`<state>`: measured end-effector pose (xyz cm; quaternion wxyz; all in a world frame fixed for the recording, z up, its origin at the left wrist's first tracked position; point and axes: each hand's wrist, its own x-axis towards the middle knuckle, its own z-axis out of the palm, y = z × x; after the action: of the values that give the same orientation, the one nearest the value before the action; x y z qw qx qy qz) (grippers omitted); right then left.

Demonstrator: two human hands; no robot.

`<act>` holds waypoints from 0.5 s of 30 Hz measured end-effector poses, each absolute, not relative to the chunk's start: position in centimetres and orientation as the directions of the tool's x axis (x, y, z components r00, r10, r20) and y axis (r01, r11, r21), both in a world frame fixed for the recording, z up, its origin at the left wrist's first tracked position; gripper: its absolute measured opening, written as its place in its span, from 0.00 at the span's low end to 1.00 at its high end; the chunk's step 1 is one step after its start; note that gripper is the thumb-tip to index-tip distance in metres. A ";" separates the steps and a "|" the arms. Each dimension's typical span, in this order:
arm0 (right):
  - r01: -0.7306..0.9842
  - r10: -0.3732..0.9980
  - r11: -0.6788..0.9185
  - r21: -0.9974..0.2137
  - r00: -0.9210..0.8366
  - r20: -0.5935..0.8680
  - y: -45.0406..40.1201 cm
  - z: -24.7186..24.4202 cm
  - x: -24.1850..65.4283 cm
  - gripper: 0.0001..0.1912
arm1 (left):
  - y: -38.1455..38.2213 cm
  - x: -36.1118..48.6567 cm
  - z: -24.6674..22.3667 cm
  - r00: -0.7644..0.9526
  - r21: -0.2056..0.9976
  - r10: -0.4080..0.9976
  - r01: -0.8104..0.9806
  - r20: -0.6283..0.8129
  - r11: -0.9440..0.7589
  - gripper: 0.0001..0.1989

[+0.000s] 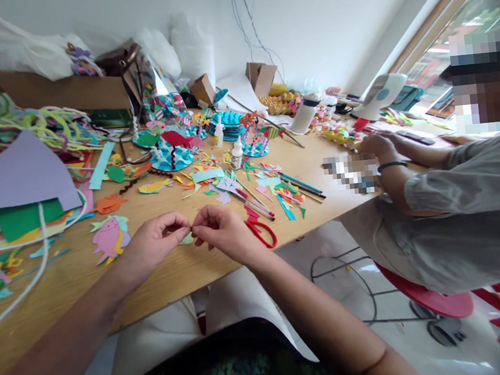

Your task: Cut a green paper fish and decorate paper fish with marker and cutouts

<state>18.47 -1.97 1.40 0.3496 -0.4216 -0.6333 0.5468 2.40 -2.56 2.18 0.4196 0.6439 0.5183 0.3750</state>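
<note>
My left hand [161,237] and my right hand [218,229] meet over the table's front edge, thumbs and forefingers pinched together. Between the fingertips is a tiny reddish bit, too small to name. A pale green paper piece [187,239] lies just behind the fingers, partly covered by them. Close to my right hand rest scissors with red handles [267,233]. To the left of my left hand lie fish cut from pink paper [107,236], overlapping yellow and blue ones. An orange paper fish [110,203] and a yellow one [153,187] lie farther back.
Paper scraps, pens [252,205] and small glue bottles [237,153] cover the middle of the wooden table. Blue round bases with paper fish [171,154] stand behind. Coloured sheets and a purple sheet [22,171] are piled left. A co-worker in a grey sleeve [465,172] sits right.
</note>
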 end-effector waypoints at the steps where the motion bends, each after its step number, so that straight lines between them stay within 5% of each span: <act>1: 0.174 0.916 0.071 -0.982 -0.402 -0.004 -1.9 1.3 18.5 0.02 | -2.5 2.4 2.2 0.185 0.930 0.982 0.351 0.043 -0.107 0.09; 15: 0.396 0.890 0.276 -0.876 -0.448 0.078 -1.7 1.1 18.5 0.03 | -2.2 1.4 1.1 0.201 0.868 0.975 0.464 0.091 -0.177 0.10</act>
<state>18.50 -1.67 1.11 0.2964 -0.4335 -0.7417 0.4173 1.45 -2.24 1.08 0.3660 0.6831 0.5269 0.3491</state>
